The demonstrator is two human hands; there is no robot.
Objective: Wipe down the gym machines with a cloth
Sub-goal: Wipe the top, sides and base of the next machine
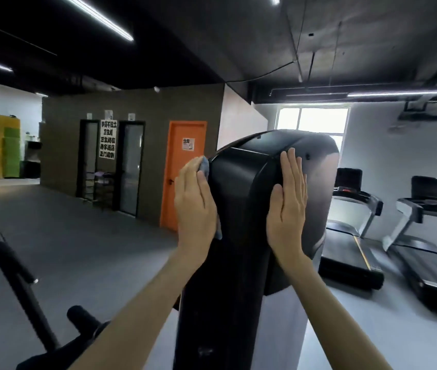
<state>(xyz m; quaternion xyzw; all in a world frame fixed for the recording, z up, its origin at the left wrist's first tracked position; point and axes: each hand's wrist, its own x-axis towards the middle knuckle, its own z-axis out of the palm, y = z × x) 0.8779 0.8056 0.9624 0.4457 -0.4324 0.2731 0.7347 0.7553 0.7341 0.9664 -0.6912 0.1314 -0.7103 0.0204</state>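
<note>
A tall black gym machine housing [241, 198] with a glossy rounded top stands right in front of me. My left hand [194, 201] lies flat against its left side, fingers straight, pressing a grey-blue cloth [205, 166] onto the plastic. Only the cloth's upper edge and a strip near my wrist show; the rest is hidden under the palm. My right hand [289, 201] rests flat on the housing's right side with straight fingers and holds nothing.
Two black treadmills [350, 236] [430, 252] stand to the right near a window. Black bars and a padded handle of another machine [19, 279] sit at the lower left. An orange door [182, 172] and dark glass doors line the far wall across grey floor.
</note>
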